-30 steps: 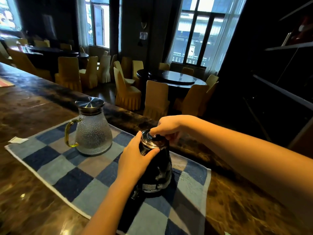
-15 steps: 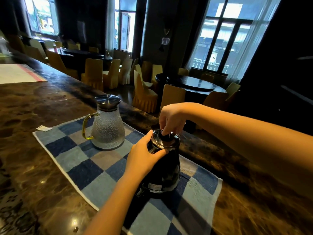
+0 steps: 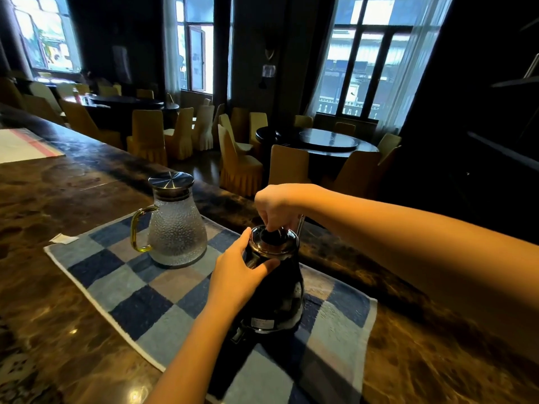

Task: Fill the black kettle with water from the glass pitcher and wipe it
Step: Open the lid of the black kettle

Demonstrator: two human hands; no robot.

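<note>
Kettle [image 3: 272, 290] upright on the checked cloth [image 3: 140, 290], near the counter's [image 3: 52, 193] far edge, long axis vertical; thin spout [image 3: 300, 224] rising at the far side, pointing away toward the dining room, handle side apparently toward the camera but hidden behind the left hand. Lid [image 3: 274, 240] seated on top, knob pinched by the right hand [image 3: 275, 207], grip closed on it from above. Left hand [image 3: 237, 275] wrapped round the kettle's shoulder, grip closed, steadying the body. Judged step: opening the kettle, before any pouring. Next move likely calls for a straight upward pull or twist on the knob while bracing below, then setting the lid aside. Pitcher [image 3: 175, 225] just left on the same cloth, capped, handle facing left, untouched.
</note>
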